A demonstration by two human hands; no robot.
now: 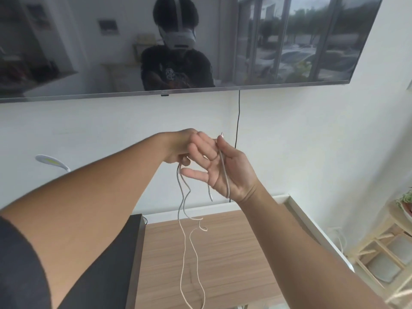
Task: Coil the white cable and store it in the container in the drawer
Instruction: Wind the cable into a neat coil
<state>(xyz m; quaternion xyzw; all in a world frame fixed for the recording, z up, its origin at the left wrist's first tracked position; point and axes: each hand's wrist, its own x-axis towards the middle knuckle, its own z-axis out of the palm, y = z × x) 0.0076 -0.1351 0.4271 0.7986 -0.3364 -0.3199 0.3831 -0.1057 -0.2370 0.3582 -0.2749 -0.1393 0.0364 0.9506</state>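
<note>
While cable [224, 170] hangs from both hands toward wood top [234, 253], keep right hand [237, 175] thumb pinning plug end across spread palm; left hand [178, 148], pinching slack, feeds even loops, light tension.

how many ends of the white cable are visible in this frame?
2. One end of the white cable pokes up above the right hand; the other end dangles below its palm. Neither hidden.

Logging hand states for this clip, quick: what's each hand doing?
Left hand: closed, gripping the white cable.
Right hand: fingers spread, thumb pinching the same cable across the palm.
</note>
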